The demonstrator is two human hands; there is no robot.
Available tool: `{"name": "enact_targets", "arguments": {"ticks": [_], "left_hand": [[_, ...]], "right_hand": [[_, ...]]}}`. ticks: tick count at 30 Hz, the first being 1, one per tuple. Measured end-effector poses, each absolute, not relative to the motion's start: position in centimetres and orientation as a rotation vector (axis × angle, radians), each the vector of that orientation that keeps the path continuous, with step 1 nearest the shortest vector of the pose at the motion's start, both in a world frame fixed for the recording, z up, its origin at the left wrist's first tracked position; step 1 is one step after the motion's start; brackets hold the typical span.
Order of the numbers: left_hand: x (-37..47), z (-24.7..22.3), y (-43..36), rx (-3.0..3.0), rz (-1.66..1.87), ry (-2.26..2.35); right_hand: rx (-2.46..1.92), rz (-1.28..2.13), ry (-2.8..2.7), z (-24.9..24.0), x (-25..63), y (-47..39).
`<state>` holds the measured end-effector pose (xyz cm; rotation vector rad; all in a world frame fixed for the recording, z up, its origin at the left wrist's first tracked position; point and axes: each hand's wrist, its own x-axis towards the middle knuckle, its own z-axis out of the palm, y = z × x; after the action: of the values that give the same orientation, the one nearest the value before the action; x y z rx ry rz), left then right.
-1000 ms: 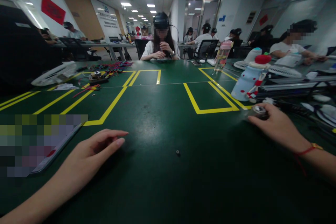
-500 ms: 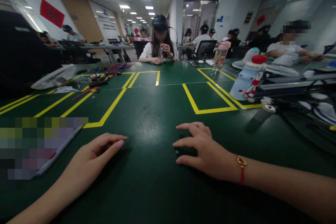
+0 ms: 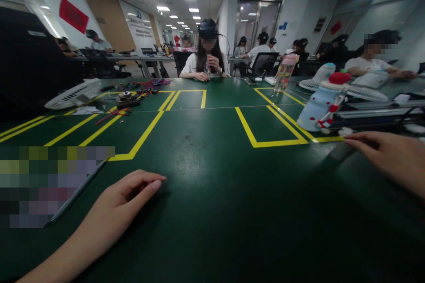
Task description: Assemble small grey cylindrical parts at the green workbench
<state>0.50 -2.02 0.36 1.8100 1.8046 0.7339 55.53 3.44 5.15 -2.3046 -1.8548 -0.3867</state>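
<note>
Clear-walled and blurred, one small jar [image 3: 341, 152] stands toward the right edge of the desk [image 3: 232, 230], just on the near side of the yellow tape [image 3: 279, 143]. The right hand [image 3: 393, 154] is at its mouth, fingertips and thumb drawn together there; its grip is nearly closed, but I cannot tell whether anything is pinched in it. The fingers cover the rim, and what lies in the jar cannot be made out. The right wrist is cut off by the picture's border.

The left hand [image 3: 116, 199] is low over the near left part of the desk, its grip loosely curled with a hollow between thumb and forefinger, holding nothing that can be seen.

Two bottles stand on the desk's right side: a blue bottle [image 3: 312, 108], opaque, its contents hidden, and nearer the far edge a clear bottle [image 3: 284, 73] with coloured patches, print or contents I cannot tell. White slatted units number three, one [image 3: 75, 93] far left and two [image 3: 368, 87] far right. Tangled wires [image 3: 152, 86] lie toward the far left corner. One flat device [image 3: 71, 190], pixelated and cut off, lies at the left. Across the far edge sits one person [image 3: 190, 64].
</note>
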Motion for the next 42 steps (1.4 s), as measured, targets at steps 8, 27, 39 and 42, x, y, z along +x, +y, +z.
{"name": "enact_targets", "arguments": {"ticks": [8, 27, 39, 42], "left_hand": [[0.5, 0.6, -2.1, 1.775, 0.685, 1.807], [0.3, 0.5, -2.0, 1.811, 0.676, 1.791], [-0.9, -0.8, -1.8, 1.780, 0.604, 1.739], [-0.9, -0.7, -1.8, 1.773, 0.593, 1.731]], "right_hand": [[-2.358, -0.225, -1.742, 5.8, 55.7, 3.5], [-2.393, -0.054, -1.455, 6.2, 54.9, 3.1], [-2.319, 0.064, -1.345, 5.7, 56.3, 3.7], [-2.381, 0.023, -1.362, 5.7, 56.2, 3.7]]}}
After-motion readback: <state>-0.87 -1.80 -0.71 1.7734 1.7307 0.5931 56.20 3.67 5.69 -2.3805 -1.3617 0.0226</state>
